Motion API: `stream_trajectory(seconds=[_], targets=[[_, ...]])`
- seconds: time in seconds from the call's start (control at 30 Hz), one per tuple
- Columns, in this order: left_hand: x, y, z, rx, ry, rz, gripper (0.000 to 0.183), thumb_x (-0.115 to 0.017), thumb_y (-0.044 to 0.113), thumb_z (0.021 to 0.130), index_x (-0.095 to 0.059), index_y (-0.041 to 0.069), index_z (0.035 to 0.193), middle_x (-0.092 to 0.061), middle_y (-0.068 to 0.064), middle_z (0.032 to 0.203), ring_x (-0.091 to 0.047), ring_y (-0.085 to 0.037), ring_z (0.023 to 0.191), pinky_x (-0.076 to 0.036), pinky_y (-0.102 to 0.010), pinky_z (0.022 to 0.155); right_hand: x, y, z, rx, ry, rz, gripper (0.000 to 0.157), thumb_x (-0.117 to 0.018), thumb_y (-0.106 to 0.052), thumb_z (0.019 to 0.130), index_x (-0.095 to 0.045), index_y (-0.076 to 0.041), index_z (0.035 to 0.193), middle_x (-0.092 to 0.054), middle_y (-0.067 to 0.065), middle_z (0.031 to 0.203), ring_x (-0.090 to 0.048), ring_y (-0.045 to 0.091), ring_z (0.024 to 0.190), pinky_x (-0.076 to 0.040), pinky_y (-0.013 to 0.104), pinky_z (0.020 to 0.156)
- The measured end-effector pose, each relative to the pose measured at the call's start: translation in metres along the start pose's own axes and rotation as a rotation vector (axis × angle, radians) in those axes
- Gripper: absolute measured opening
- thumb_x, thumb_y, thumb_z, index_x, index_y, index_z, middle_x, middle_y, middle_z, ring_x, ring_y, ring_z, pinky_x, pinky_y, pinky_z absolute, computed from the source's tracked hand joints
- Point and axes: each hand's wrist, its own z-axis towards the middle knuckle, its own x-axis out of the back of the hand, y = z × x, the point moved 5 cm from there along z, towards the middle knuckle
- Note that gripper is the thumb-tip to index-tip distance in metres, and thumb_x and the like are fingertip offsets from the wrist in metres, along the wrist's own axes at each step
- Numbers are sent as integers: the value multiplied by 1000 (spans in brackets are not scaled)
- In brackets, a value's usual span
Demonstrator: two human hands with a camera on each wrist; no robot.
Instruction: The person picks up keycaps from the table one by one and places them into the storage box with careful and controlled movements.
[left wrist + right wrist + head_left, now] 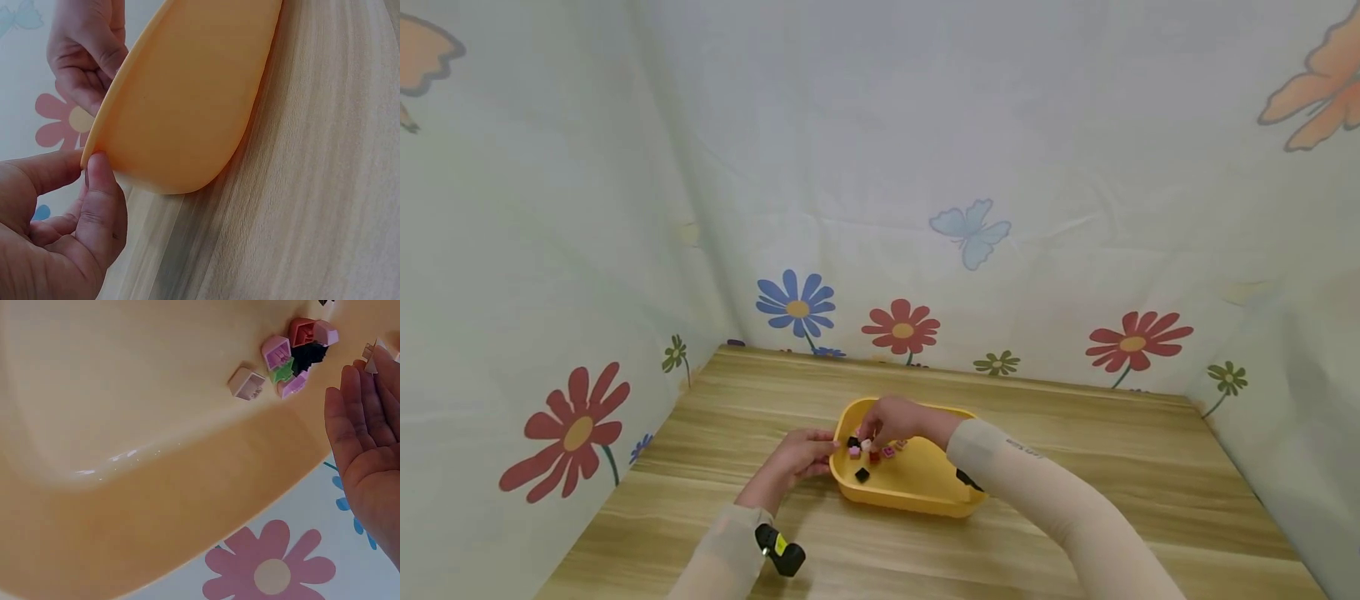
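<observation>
A yellow plastic tub [910, 502] stands on the wooden table. At its left end my left hand [801, 456] pinches the rim between thumb and finger, as the left wrist view shows. My right hand [892, 419] reaches into the tub's left part. Between its thumb and fingertips it pinches a small pale plastic piece [369, 357]. Just below lie several small hollow plastic pieces, among them a red piece [301, 331], a pink piece [275, 352], a green piece [282, 371] and a black piece [308, 358]. A pale pink piece [247, 384] sits slightly apart.
In the head view another black piece [862, 475] lies near the tub's front wall. The wood-grain table [1045, 533] extends around the tub. A white curtain [880, 150] printed with flowers and butterflies encloses the back and sides.
</observation>
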Motion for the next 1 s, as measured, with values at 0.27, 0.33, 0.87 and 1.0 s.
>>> stream_trajectory(seconds=[0.27, 0.33, 0.87, 1.0], targets=[[0, 2, -1, 10, 13, 5, 40, -63, 6, 97, -57, -16, 131, -73, -15, 98, -64, -11, 74, -56, -17, 60, -9, 2, 3, -36, -29, 64, 13, -72, -3, 93, -77, -3, 105, -74, 4, 90, -56, 12, 71, -44, 16, 57], [0, 2, -1, 14, 16, 7, 41, -63, 6, 97, -57, -16, 131, -73, -16, 100, -64, -12, 74, -56, -17, 60, -11, 1, 4, -36, -30, 70, 13, -71, -2, 93, -77, -3, 104, -74, 4, 89, -56, 11, 70, -44, 17, 58], [1, 0, -1, 8, 11, 12, 39, -63, 5, 98, -57, -15, 130, -73, -15, 99, -63, -12, 74, -57, -19, 61, -22, 1, 8, -29, -23, 20, 12, -74, -4, 91, -78, -1, 103, -75, 7, 88, -53, 6, 69, -43, 13, 60], [1, -1, -1, 14, 18, 5, 38, -63, 5, 98, -58, -15, 130, -73, -15, 99, -63, -12, 74, -57, -18, 61, -26, 4, 12, -9, -22, -16, 14, -75, -3, 90, -79, -1, 103, -77, 7, 90, -51, 2, 67, -41, 10, 58]])
